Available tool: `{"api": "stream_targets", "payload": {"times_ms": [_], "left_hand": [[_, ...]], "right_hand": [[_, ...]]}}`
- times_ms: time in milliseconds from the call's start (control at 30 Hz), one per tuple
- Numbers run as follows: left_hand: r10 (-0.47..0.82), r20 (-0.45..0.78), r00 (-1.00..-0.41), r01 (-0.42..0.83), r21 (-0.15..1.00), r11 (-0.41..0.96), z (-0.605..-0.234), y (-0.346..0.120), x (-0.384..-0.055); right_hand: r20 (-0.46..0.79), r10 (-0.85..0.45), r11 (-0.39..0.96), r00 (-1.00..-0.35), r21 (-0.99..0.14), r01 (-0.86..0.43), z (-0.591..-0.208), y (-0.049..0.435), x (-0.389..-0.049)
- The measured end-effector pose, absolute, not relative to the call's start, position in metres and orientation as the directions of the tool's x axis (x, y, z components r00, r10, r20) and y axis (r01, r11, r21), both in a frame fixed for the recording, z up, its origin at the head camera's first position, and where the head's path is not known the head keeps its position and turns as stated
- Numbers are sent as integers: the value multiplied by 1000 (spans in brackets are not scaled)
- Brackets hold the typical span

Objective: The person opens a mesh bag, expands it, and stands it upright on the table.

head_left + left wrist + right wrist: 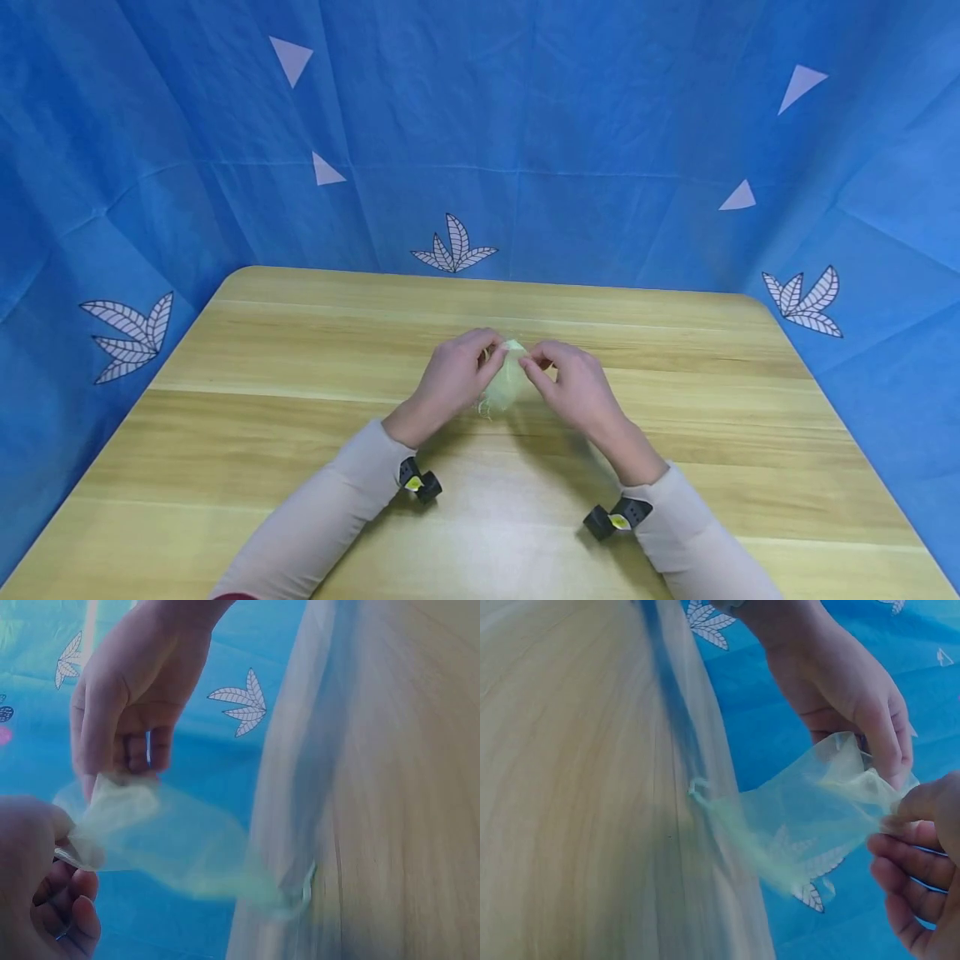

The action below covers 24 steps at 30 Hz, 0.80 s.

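A blue printed curtain (pixel 600 125) spans the head view from 9 through 12 to 3 o'clock, its outer parts cut off. Below it spreads a wood-grain tabletop (pixel 262 450), its near edge out of frame. Beige sleeves (pixel 322 508) enter from about 7 and 5 o'clock, cropped at the bottom, both forearms angled inward. The left hand (pixel 453 375) and right hand (pixel 573 383) bend toward each other, each pinching the same sheer pale-green pouch (pixel 507 382) between thumb and forefinger, at its 9 and 3 o'clock sides. The pouch hangs above the tabletop, just off centre toward 5 o'clock; fingers hide part of its top, and whether it holds anything is hard to make out. Black wrist cameras (pixel 427 487) sit below the hands. A thin cord (pixel 486 410) dangles at the pouch's 7 o'clock, blurred in the left wrist view.
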<state>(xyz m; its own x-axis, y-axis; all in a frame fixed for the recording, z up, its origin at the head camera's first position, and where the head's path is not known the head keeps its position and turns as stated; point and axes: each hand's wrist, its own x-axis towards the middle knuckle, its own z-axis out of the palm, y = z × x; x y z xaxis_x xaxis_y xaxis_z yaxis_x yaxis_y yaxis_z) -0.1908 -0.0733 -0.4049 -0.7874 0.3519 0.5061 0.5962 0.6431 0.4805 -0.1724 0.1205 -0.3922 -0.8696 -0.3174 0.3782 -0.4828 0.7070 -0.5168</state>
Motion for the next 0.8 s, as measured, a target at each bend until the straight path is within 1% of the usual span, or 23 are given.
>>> {"api": "stream_targets", "payload": {"times_ms": [200,333,467,533,667,800], "left_hand": [[363,471,-804,577,469,669,-403,-72,-191],[387,398,-832,550,501,668,-402,-72,-190],[415,286,-863,502,561,658,-402,-72,-191],[423,250,-871,483,590,646,-402,-73,-192],[404,227,-886,449,636,627,-402,-74,-194],[365,224,-904,413,679,606,-403,-76,-195]], "right_hand": [[434,-281,740,-856,-469,-481,-387,126,-173],[445,-284,740,-849,-462,-489,-387,127,-174],[440,-252,726,-862,-503,-469,-386,127,-174],[430,-230,715,-873,-534,-452,-386,127,-174],[415,-201,674,-887,-599,-433,-385,129,-175],[456,-176,639,-872,-621,-454,-386,130,-176]]}}
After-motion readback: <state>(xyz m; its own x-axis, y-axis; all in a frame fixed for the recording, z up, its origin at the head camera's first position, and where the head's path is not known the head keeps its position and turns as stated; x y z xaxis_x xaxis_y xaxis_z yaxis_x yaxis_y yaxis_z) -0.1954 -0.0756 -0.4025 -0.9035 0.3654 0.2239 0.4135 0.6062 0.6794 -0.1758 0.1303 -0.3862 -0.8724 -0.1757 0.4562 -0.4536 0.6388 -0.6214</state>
